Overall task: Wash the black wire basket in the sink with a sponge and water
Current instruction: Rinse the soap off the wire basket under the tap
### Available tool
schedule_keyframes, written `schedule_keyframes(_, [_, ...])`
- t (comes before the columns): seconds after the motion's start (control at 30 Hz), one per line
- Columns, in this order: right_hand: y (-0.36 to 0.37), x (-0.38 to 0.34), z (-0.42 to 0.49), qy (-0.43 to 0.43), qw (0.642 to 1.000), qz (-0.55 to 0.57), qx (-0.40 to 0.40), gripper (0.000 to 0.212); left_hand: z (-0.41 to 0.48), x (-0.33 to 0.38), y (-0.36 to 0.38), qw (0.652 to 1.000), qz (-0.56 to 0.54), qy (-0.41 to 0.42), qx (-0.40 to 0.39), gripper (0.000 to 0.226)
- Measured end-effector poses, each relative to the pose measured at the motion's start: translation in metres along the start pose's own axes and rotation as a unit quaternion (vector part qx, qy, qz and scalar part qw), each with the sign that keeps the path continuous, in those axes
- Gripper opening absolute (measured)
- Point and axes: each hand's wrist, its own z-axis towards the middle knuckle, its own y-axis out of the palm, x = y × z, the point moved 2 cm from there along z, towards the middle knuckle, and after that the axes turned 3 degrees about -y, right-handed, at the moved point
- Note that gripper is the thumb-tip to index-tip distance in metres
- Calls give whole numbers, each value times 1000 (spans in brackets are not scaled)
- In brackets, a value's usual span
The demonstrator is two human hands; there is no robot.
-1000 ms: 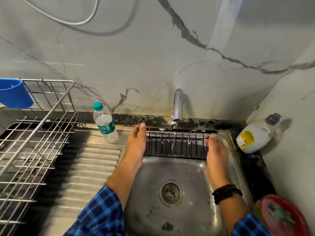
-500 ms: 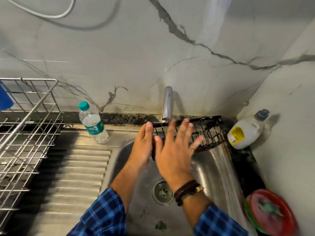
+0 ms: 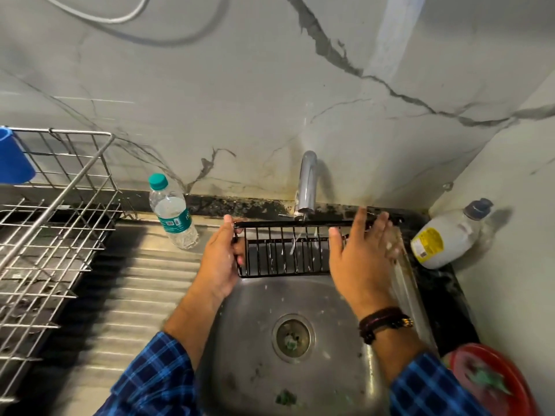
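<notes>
Fingers (image 3: 240, 246) of the left hand (image 3: 220, 262) curl round the left end of the black wire basket (image 3: 285, 259), holding it over the far side of the stainless steel sink (image 3: 255, 355). Straight, spread fingers (image 3: 362, 226) of the right hand (image 3: 360, 271) lie blurred against its right part. Between both sets of fingers, above them, a curved chrome tap (image 3: 306, 181) runs water through the wires.

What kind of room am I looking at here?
Probably a home kitchen's washing-up corner: a steel sink under a tap, a wire dish rack beside it, and a white bottle, likely dish soap.
</notes>
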Motion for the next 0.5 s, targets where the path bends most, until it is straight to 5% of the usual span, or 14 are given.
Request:
schedule_keyframes(0.23, [19,-100,-57,-332,943,-29,16,70,-1,-12,5,999,-38,-26,21,46])
schedule_keyframes(0.4, [7,-31,-16,-143,987,-63,30,73,-5,0,-8,998,-37,-7,56,34])
schedule_keyframes(0.5, [10,-4,-9,-40,998,41,-27,77,0,-3,-20,996,-50,-5,72,30])
